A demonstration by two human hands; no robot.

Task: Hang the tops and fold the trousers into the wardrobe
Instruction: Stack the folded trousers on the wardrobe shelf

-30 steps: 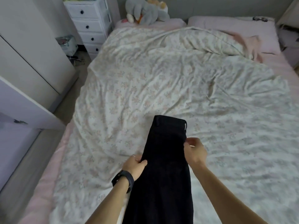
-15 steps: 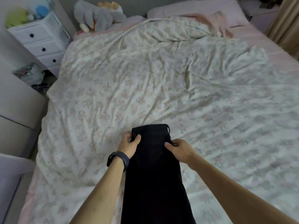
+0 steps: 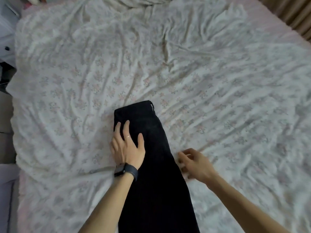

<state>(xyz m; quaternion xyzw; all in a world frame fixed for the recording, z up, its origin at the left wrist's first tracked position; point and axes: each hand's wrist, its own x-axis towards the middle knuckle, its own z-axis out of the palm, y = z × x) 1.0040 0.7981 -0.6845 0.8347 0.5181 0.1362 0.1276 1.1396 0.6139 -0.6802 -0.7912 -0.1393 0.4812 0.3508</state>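
Black trousers (image 3: 154,162) lie lengthwise on the floral duvet (image 3: 168,73), folded leg on leg, waistband at the far end. My left hand (image 3: 127,145), with a dark watch on the wrist, presses flat on the trousers' left side near the waist, fingers spread. Just off the trousers' right edge, my right hand (image 3: 196,163) is over the duvet with fingers loosely curled and blurred, holding nothing. The trouser hems run out of view at the bottom.
The bed fills nearly the whole view. A white drawer unit (image 3: 6,39) stands at the left edge. Beige curtains (image 3: 296,15) hang at the top right. A pale panel (image 3: 6,190) shows at the lower left.
Both hands have let go of the trousers' edges. The left hand now lies flat on the fabric, the right has drawn off to the side. The view has tilted down toward the bed.
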